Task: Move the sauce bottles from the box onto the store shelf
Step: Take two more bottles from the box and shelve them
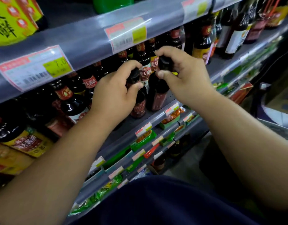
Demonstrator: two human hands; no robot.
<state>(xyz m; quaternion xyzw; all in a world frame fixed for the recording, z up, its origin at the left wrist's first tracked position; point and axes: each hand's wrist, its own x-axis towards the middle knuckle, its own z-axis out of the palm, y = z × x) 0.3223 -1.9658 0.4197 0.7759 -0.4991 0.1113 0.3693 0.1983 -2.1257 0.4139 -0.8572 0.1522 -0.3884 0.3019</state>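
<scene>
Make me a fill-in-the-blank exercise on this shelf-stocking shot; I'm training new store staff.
1. The left hand grips a bottle by its ___.
2. The right hand grips a second bottle, which is to the ___ of the first.
3. Both bottles have ___ caps.
Missing words: cap; right; black.

Got a soy sauce bottle in each hand here, both pinched round the black cap. My left hand (114, 93) has the left bottle (138, 106) and my right hand (185, 75) has the right bottle (158, 95). They're upright, just beside each other at the front of the grey shelf (125, 125). More dark bottles (75, 104) stand to my left. Price tags (34, 69) line the rail above, with green packets (143, 141) on the lower shelves.
</scene>
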